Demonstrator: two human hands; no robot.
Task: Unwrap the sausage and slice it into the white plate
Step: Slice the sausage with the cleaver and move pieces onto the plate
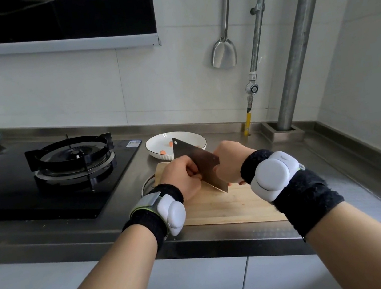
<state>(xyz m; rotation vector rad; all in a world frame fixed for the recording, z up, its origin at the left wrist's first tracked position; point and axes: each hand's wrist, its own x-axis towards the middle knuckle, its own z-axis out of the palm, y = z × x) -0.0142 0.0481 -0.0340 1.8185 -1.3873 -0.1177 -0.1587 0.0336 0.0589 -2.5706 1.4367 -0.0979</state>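
right hand [229, 160] fisted round cleaver [197, 160], left hand [182, 177] curled at blade — contents hidden, board [230, 205] open nearside, plate [159, 142] behind

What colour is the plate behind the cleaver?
The plate is white, with a thin dark line round its rim; the head view shows it best.

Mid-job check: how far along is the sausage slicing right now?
Done: a few orange sausage slices already lie in the white plate. In hand: the right hand grips the cleaver, blade angled down to the wooden cutting board, against the curled left hand. The uncut sausage is hidden behind hand and blade, so how much is left cannot be told.
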